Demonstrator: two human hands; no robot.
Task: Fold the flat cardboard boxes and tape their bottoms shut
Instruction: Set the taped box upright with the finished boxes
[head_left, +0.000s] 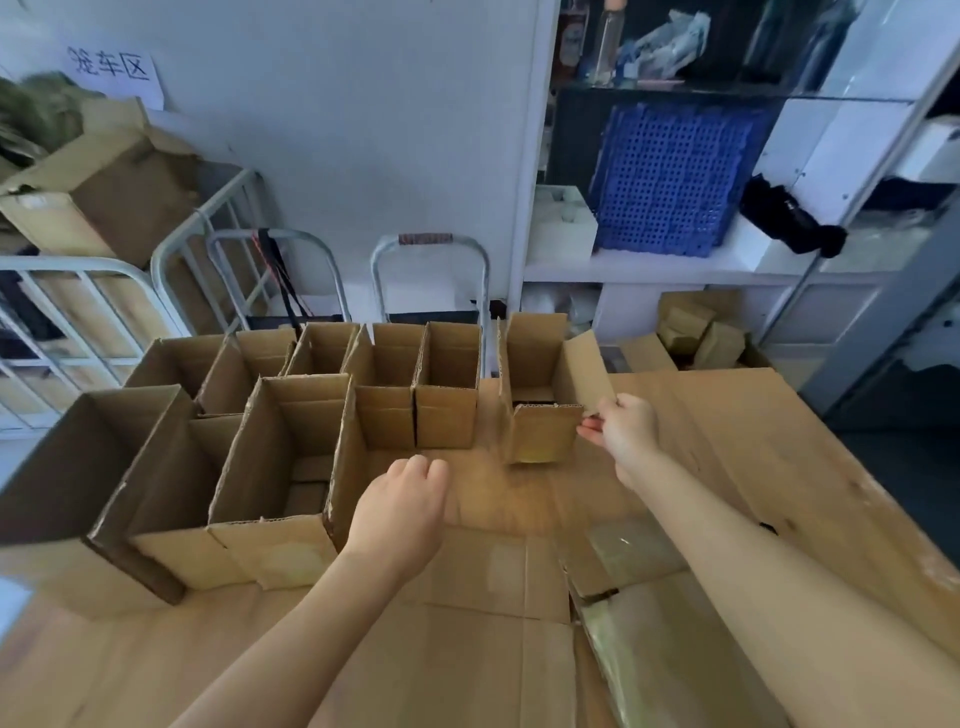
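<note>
We've got our right hand (621, 431) pinching the right flap of the small open box (540, 400) standing just right of center. Our left hand (402, 512) hovers lower center, fingers loosely curled, holding nothing (empty as far as we see). A cluster of folded boxes (270, 431) fills the left-center on the cardboard-covered table (727, 467).

Far-left box (62, 467) cut by frame edge; shelf clutter (670, 47) blurred beyond telling.

Roughly nine upright open boxes (537, 395), two hands (400, 512).
</note>
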